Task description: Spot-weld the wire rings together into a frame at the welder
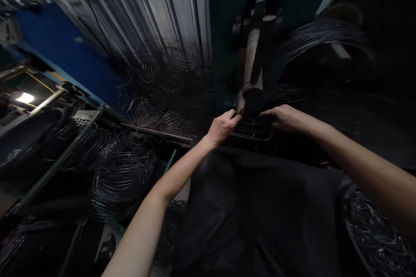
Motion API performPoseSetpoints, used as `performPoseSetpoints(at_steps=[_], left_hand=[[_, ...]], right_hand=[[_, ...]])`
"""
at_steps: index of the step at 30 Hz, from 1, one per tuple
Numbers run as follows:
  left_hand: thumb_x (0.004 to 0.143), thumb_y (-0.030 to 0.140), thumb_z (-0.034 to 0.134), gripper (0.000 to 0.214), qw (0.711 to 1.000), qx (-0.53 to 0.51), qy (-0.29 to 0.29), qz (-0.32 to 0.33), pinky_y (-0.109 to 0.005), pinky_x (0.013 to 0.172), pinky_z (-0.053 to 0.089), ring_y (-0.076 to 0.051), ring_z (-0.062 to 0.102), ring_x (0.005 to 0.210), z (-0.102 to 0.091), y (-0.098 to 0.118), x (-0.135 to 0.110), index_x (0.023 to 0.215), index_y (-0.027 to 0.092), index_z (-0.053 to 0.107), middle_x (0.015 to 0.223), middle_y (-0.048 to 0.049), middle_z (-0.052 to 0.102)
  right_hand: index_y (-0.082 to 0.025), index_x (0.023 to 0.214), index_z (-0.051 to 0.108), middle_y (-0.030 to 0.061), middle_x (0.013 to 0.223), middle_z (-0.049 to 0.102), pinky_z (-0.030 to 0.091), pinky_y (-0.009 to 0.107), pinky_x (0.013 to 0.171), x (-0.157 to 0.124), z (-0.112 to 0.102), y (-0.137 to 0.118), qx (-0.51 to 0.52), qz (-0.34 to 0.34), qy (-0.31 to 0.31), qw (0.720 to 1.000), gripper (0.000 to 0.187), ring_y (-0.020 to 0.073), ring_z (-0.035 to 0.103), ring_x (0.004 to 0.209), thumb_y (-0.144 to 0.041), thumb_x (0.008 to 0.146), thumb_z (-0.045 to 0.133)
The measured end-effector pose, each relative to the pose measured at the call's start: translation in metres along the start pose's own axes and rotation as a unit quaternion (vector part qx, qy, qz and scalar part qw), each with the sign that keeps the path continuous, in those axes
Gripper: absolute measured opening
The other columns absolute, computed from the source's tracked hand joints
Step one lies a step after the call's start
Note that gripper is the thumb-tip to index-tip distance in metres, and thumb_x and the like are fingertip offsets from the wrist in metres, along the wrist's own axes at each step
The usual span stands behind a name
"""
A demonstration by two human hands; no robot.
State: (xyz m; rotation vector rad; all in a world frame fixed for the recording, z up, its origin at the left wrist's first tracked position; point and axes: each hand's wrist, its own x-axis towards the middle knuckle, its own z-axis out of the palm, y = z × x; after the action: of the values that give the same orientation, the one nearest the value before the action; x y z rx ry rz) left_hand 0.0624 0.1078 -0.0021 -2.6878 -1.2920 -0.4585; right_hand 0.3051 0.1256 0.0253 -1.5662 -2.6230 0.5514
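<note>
Left hand is curled shut on the near-left edge of a small wire rack, and the right hand grips its far-right edge — the rack lies flat between them, directly under the machine's brown roller arm. By my reading the rack is positioned but not yet pressed. Heaps of wire rings lie well left of the left hand — many, seemingly, still to process.

dim workshop; corrugated metal wall, blue panel, lamp.
</note>
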Motion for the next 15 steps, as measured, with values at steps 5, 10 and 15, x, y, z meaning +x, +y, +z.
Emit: performPoseSetpoints(at_steps=[5,10,15], left_hand=[[0.104,0.020,0.041,0.028,1.000,0.005,-0.006,0.017,-0.027,0.068,0.046,-0.018,0.063,0.091,-0.002,-0.005,-0.006,0.112,0.018,0.068,0.095,-0.0079,0.066],[0.105,0.020,0.040,0.030,0.999,-0.012,-0.013,-0.027,-0.028,0.069,0.045,-0.019,0.063,0.092,-0.018,-0.001,-0.006,0.114,0.019,0.068,0.092,-0.0081,0.067],[0.103,0.020,0.045,0.026,0.994,-0.051,-0.048,-0.084,-0.028,0.066,0.042,-0.021,0.065,0.091,-0.023,0.008,0.002,0.115,0.020,0.068,0.097,-0.0088,0.069]], right_hand=[[-0.019,0.106,0.076,0.0064,0.105,0.077,0.053,0.028,0.084,-0.003,-0.007,-0.018,-0.024,-0.002,-0.007,1.000,0.040,0.0209,0.071,0.094,-0.004,0.082,0.048],[-0.015,0.118,0.074,0.0114,0.113,0.075,0.051,0.028,0.087,-0.005,-0.019,-0.044,-0.057,0.011,-0.005,0.998,0.050,0.0238,0.070,0.102,0.000,0.081,0.043],[-0.012,0.116,0.074,0.0135,0.117,0.074,0.052,0.031,0.091,-0.006,-0.023,-0.045,-0.090,0.004,-0.005,0.996,0.050,0.0265,0.070,0.107,0.001,0.079,0.043]])
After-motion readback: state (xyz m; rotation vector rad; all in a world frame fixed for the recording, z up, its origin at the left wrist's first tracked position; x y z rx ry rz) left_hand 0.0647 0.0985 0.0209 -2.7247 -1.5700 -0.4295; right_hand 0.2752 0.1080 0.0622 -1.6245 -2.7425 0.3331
